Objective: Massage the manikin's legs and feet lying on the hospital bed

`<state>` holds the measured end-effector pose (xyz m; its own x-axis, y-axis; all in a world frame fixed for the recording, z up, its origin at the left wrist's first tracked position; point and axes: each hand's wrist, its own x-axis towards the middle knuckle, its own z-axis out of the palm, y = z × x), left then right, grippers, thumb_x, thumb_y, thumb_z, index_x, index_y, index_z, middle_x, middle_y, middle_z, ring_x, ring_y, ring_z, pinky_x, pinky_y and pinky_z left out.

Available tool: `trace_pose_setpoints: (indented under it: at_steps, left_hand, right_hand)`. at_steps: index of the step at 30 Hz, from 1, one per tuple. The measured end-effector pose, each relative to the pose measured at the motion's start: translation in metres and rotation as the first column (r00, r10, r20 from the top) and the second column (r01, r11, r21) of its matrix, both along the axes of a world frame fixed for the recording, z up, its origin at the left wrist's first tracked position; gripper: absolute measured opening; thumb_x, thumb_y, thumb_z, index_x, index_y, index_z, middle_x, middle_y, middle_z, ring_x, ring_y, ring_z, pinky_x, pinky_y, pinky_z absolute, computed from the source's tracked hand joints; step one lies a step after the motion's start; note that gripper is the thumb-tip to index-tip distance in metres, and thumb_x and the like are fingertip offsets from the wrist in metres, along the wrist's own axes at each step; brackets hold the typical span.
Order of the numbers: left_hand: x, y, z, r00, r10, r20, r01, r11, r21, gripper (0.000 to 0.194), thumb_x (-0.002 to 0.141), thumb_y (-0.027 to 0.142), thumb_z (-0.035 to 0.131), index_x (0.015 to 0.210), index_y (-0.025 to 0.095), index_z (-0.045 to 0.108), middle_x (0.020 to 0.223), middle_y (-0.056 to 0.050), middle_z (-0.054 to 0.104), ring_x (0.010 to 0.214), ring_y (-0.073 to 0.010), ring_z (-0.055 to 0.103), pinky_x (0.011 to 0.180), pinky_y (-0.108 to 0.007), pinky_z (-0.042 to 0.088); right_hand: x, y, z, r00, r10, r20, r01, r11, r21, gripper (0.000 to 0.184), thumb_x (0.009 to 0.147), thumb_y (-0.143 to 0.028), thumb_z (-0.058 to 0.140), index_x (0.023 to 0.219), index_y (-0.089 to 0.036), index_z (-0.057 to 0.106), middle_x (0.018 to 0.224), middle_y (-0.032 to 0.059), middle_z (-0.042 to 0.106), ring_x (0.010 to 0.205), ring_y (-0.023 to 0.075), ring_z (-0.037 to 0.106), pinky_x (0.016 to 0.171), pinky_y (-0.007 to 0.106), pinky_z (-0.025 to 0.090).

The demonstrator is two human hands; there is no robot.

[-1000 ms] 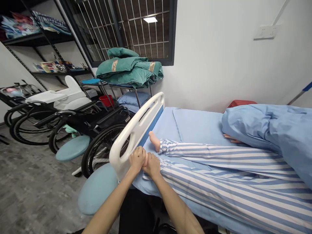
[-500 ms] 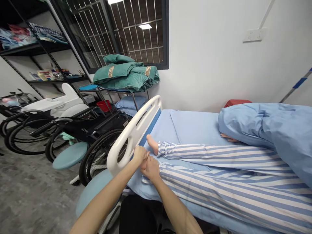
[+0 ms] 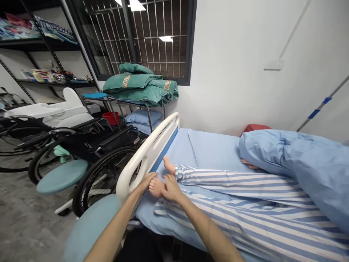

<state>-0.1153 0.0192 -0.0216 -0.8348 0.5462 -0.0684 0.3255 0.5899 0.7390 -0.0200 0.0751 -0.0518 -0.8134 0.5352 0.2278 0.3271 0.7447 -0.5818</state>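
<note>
The trousers (image 3: pixel 240 181) are striped in blue and white, while the sheet (image 3: pixel 215 149) and the quilt (image 3: pixel 305 160) are plain light blue. The bed's end board (image 3: pixel 151 156) is white with a blue strip (image 3: pixel 163 154), and the stools (image 3: pixel 62 176) are pale teal. Green blankets (image 3: pixel 141 85) carry brown-and-cream patterned bands (image 3: pixel 126 81), the bucket (image 3: pixel 111 118) is red, the wall (image 3: pixel 231 72) white, and the floor (image 3: pixel 21 214) mottled grey.

Lt-blue-sheeted bed (image 3: pixel 215 149) bears a pers.'s legs (image 3: pixel 237 182) in blue-&-wht striped trousers (image 3: pixel 218 209), bare feet (image 3: pixel 156 187) nr the wht footboard (image 3: pixel 156 151), w/ a bunched blue quilt (image 3: pixel 297 156) at R; metal stand (image 3: pixel 149 120) beyond footboard holds folded green bedding (image 3: pixel 141 89); gray flr (image 3: pixel 19 218) carries wheelchairs (image 3: pixel 81 145) & round stools (image 3: pixel 62 176).
</note>
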Motion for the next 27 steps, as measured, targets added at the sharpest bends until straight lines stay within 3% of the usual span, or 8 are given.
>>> trace_pose_setpoints:
  at_steps: [2,4,6,13,18,22,27]
  left_hand:
    - [0.016,0.014,-0.008,0.974,0.215,-0.068,-0.219,0.974,-0.053,0.040,0.098,0.035,0.008,0.066,0.025,0.029,0.061,0.004,0.017,0.060,-0.0187,0.036,0.063,-0.036,0.031]
    - [0.027,0.024,-0.016,0.901,0.401,-0.166,-0.417,0.906,-0.074,0.037,0.097,0.030,0.010,0.066,0.025,0.030,0.063,0.003,0.018,0.062,-0.0197,0.037,0.063,-0.036,0.029]
    - [0.030,0.030,-0.023,0.830,0.514,-0.216,-0.532,0.846,-0.034,0.033,0.096,0.027,0.019,0.065,0.025,0.031,0.064,0.002,0.021,0.064,-0.0200,0.038,0.062,-0.035,0.026]
    - [0.021,0.038,-0.040,0.740,0.666,-0.099,-0.647,0.744,0.168,0.032,0.089,0.019,0.034,0.063,0.026,0.016,0.061,0.004,0.017,0.061,-0.0181,0.029,0.061,-0.033,0.015]
    - [0.017,0.044,-0.047,0.697,0.716,-0.015,-0.704,0.689,0.171,0.035,0.094,0.019,0.029,0.065,0.026,0.011,0.064,0.005,0.010,0.059,-0.0180,0.022,0.063,-0.034,0.015]
    - [0.017,0.046,-0.044,0.684,0.729,0.017,-0.722,0.675,0.154,0.034,0.094,0.020,0.029,0.067,0.027,0.010,0.065,0.006,0.008,0.060,-0.0184,0.024,0.065,-0.035,0.023]
    - [0.019,0.043,-0.038,0.696,0.718,0.020,-0.712,0.686,0.152,0.033,0.093,0.023,0.031,0.068,0.028,0.009,0.066,0.006,0.009,0.063,-0.0207,0.034,0.069,-0.038,0.032]
  right_hand:
    - [-0.003,0.023,0.008,0.996,-0.082,0.027,0.080,0.995,0.058,0.057,0.076,-0.017,0.059,0.134,-0.016,0.055,0.130,0.0140,0.060,0.121,0.0282,0.054,0.106,0.042,0.043]
    - [-0.010,0.044,0.011,0.982,-0.160,0.099,0.152,0.985,0.083,0.061,0.073,-0.019,0.065,0.133,-0.017,0.056,0.129,0.0149,0.060,0.121,0.0312,0.054,0.105,0.045,0.044]
    - [-0.017,0.059,0.009,0.970,-0.162,0.180,0.152,0.986,0.065,0.073,0.067,-0.023,0.073,0.137,-0.020,0.054,0.134,0.0157,0.059,0.125,0.0355,0.053,0.105,0.048,0.044]
    - [-0.020,0.076,-0.021,0.966,-0.100,0.238,0.105,0.994,-0.006,0.106,0.059,-0.026,0.076,0.157,-0.028,0.034,0.152,0.0130,0.048,0.140,0.0373,0.044,0.117,0.050,0.032]
    - [-0.023,0.079,-0.037,0.961,-0.140,0.238,0.133,0.990,0.046,0.108,0.061,-0.033,0.079,0.157,-0.017,0.032,0.157,0.0189,0.042,0.139,0.0395,0.043,0.120,0.053,0.026]
    - [-0.023,0.078,-0.034,0.959,-0.149,0.241,0.132,0.988,0.082,0.106,0.064,-0.035,0.078,0.157,-0.015,0.030,0.154,0.0186,0.044,0.138,0.0369,0.044,0.119,0.053,0.029]
    - [-0.019,0.076,-0.024,0.959,-0.132,0.250,0.129,0.991,0.029,0.106,0.065,-0.033,0.078,0.158,-0.017,0.029,0.159,0.0193,0.039,0.142,0.0373,0.041,0.121,0.054,0.024]
